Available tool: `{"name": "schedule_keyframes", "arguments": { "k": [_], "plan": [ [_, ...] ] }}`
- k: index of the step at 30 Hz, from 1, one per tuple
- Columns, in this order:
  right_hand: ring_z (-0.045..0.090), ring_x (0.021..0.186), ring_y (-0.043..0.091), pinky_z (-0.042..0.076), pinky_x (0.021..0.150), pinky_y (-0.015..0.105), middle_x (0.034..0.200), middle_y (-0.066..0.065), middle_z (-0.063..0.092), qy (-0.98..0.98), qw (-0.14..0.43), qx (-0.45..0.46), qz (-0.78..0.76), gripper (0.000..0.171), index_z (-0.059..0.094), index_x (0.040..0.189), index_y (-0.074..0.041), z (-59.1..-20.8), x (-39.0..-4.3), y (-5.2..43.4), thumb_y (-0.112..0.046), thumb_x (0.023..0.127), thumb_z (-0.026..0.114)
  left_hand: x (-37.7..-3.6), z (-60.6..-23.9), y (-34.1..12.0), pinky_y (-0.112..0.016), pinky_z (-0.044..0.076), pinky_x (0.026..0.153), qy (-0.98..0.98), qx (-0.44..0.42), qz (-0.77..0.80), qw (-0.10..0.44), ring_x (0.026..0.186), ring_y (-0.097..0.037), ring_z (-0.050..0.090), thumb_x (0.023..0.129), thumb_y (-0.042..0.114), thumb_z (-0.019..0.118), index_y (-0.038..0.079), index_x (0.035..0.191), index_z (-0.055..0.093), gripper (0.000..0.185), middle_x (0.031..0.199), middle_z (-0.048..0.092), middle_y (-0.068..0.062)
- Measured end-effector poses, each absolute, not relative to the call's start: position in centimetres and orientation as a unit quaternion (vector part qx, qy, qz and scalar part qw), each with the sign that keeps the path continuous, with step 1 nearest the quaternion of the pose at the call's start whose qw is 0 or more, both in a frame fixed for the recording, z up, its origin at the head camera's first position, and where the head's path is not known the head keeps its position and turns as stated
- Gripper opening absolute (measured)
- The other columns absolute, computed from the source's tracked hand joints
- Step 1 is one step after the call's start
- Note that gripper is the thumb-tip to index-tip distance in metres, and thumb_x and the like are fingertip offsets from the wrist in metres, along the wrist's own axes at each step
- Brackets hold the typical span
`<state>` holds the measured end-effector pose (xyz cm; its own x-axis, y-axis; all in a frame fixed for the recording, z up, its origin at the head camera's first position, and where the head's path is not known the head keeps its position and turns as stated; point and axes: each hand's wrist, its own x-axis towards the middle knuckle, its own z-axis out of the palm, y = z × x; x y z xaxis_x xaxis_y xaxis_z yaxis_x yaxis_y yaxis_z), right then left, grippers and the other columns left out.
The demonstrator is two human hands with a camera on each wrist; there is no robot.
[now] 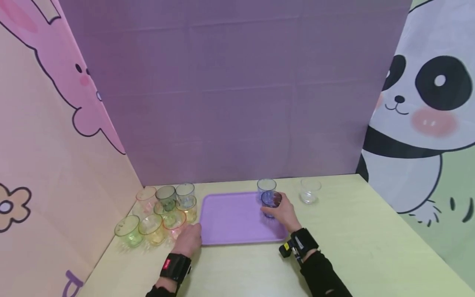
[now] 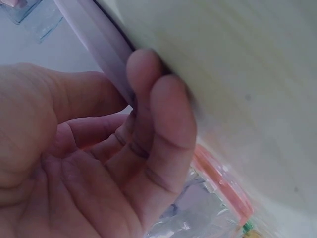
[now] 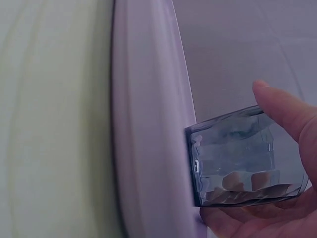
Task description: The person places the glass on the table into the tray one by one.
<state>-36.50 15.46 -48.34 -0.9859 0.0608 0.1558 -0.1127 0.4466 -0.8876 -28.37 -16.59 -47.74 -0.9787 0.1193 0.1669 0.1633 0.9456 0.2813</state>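
My right hand point(image 1: 286, 214) grips a dark blue glass tumbler point(image 1: 269, 209) over the right part of a purple tray point(image 1: 231, 218). In the right wrist view, thumb and fingers lie on opposite sides of the tumbler point(image 3: 237, 153), its base close to the tray's rim point(image 3: 153, 124). Right behind it, at the tray's back right corner, stands a light blue tumbler point(image 1: 266, 184). My left hand point(image 1: 189, 239) holds the tray's left edge near the front corner. The left wrist view shows its thumb above the rim point(image 2: 101, 44) and curled fingers beneath.
Left of the tray, several tumblers stand close together, among them a green one point(image 1: 128, 231), a yellow one point(image 1: 153, 230), a pink one point(image 1: 174, 225) and a dark grey one point(image 1: 166, 196). A clear tumbler point(image 1: 309, 192) stands right of the tray. A purple backdrop point(image 1: 241, 95) rises behind the table.
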Motion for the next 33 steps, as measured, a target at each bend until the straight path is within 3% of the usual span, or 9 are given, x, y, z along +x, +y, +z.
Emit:
{"name": "schedule_keyframes", "arguments": {
  "k": [10, 23, 33],
  "plan": [
    [0.053, 0.125, 0.043, 0.043, 0.106, 0.052, 0.134, 0.031, 0.053, -0.858, 0.088, 0.017, 0.505, 0.093, 0.038, 0.138, 0.006, -48.13, -36.39, 15.50, -0.033, 0.070, 0.088, -28.48, -47.51, -16.57, -0.040, 0.050, 0.060, -0.985, -0.068, -0.147, 0.061, 0.068, -0.028, 0.062, 0.078, -0.006, 0.065, 0.001, 0.079, 0.061, 0.008, 0.073, 0.064, -0.013],
    [0.050, 0.126, 0.046, 0.042, 0.107, 0.054, 0.136, 0.035, 0.049, -0.867, 0.082, 0.008, 0.492, 0.095, 0.034, 0.140, 0.010, -47.95, -35.95, 15.55, -0.032, 0.073, 0.085, -28.25, -47.78, -16.61, -0.040, 0.050, 0.059, -0.981, -0.082, -0.157, 0.083, 0.067, -0.029, 0.061, 0.076, -0.006, 0.065, 0.001, 0.077, 0.060, 0.009, 0.072, 0.063, -0.014],
    [0.045, 0.133, 0.043, 0.037, 0.111, 0.053, 0.144, 0.032, 0.043, -0.856, 0.066, 0.010, 0.512, 0.109, 0.027, 0.147, 0.005, -47.47, -35.84, 16.10, -0.047, 0.071, 0.084, -28.36, -47.82, -16.64, -0.041, 0.050, 0.059, -0.982, -0.078, -0.153, 0.078, 0.067, -0.029, 0.061, 0.077, -0.006, 0.064, 0.001, 0.077, 0.060, 0.009, 0.072, 0.063, -0.014]
  ]
}}
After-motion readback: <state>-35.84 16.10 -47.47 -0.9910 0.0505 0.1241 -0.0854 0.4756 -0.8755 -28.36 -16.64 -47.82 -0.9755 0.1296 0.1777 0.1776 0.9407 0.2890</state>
